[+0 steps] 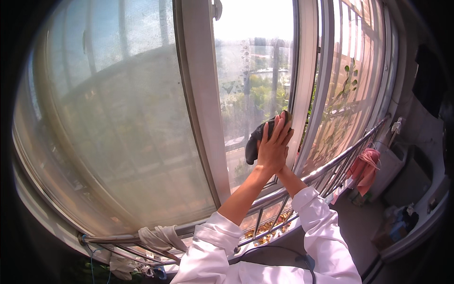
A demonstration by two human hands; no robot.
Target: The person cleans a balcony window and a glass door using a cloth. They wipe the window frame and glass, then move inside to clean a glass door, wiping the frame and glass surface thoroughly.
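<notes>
A dark cloth lies pressed against the lower right part of the middle window pane. My left hand is spread over it, fingers pointing up, holding it to the glass near the frame. Behind and beneath that hand is my right hand, mostly hidden, so its grip cannot be made out. The pane shows spots and hazy streaks. White window frame posts stand on both sides of the glass.
A metal railing crosses in front of the window. A pale cloth is wrapped on its left part, and a pink cloth hangs at the right. Dry leaves lie behind the bars. A cardboard box stands lower right.
</notes>
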